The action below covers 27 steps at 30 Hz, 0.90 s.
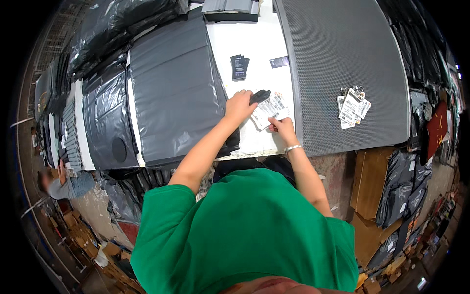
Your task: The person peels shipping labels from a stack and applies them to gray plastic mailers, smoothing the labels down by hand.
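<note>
On the white table strip (223, 46) just in front of me, my left hand (239, 106) is closed, thumb and fingers around the end of a small crumpled black bundle (261, 96). What the bundle is made of cannot be made out. Beside and partly under it lie white printed labels (270, 110), tilted between my two hands. My right hand (283, 128) pinches their near edge. Farther off, a small stack of black cards (239, 67) rests on the white surface, and another dark card (279, 61) sits by the grey mat's edge.
A grey textured mat (342, 44) covers the right side, with a loose pile of labelled tags (351, 108) on it. Large black plastic bags (171, 88) lie flat at left. A grey box (231, 11) stands at the far edge. A cardboard box (368, 181) is below right; another person (63, 182) is far left.
</note>
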Motion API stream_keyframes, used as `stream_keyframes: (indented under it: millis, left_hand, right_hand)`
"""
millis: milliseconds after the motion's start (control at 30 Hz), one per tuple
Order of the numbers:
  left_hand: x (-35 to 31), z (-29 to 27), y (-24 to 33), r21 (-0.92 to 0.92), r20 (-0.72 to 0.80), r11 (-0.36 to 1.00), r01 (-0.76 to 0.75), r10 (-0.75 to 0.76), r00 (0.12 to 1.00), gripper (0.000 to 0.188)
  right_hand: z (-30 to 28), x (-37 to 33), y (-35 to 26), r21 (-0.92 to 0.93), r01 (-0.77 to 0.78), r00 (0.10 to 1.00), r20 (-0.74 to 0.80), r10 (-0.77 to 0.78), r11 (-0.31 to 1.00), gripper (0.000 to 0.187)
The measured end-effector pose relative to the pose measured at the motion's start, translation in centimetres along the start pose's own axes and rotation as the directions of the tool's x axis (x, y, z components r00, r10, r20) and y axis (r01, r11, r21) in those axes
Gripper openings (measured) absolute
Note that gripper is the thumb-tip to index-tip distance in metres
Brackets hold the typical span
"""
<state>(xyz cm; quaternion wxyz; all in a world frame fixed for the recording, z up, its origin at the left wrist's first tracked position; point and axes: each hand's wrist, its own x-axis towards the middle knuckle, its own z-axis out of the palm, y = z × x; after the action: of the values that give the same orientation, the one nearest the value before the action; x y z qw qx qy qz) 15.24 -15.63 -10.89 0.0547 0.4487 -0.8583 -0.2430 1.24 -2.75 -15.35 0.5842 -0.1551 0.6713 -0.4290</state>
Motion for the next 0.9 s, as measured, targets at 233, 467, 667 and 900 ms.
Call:
stream_keyframes:
  millis: [233, 467, 667, 900]
  left_hand:
    - [0.1, 2.1, -1.4, 0.109, 0.001, 0.994, 0.031, -0.032, 1.000, 0.035]
    - [-1.1, 2.2, 0.1, 0.100, -0.087, 0.993, -0.059, 0.068, 0.994, 0.038]
    - [-3.4, 4.3, 2.4, -0.027, -0.005, 0.999, -0.021, 0.021, 1.000, 0.044]
    - [-1.8, 6.0, 3.6, 0.168, 0.040, 0.966, 0.197, -0.206, 0.978, 0.048]
  right_hand:
    - [-2.1, -0.1, 1.0, 0.252, -0.127, 0.987, 0.132, 0.095, 0.959, 0.023]
    - [-2.9, -3.9, 2.8, -0.230, 0.257, 0.959, -0.060, -0.277, 0.939, 0.022]
    - [0.6, -5.2, 0.8, -0.775, 0.560, 0.702, 0.256, -0.664, 0.294, 0.028]
    - [0.2, -4.7, 1.6, -0.762, 0.564, 0.718, 0.263, -0.644, 0.318, 0.028]
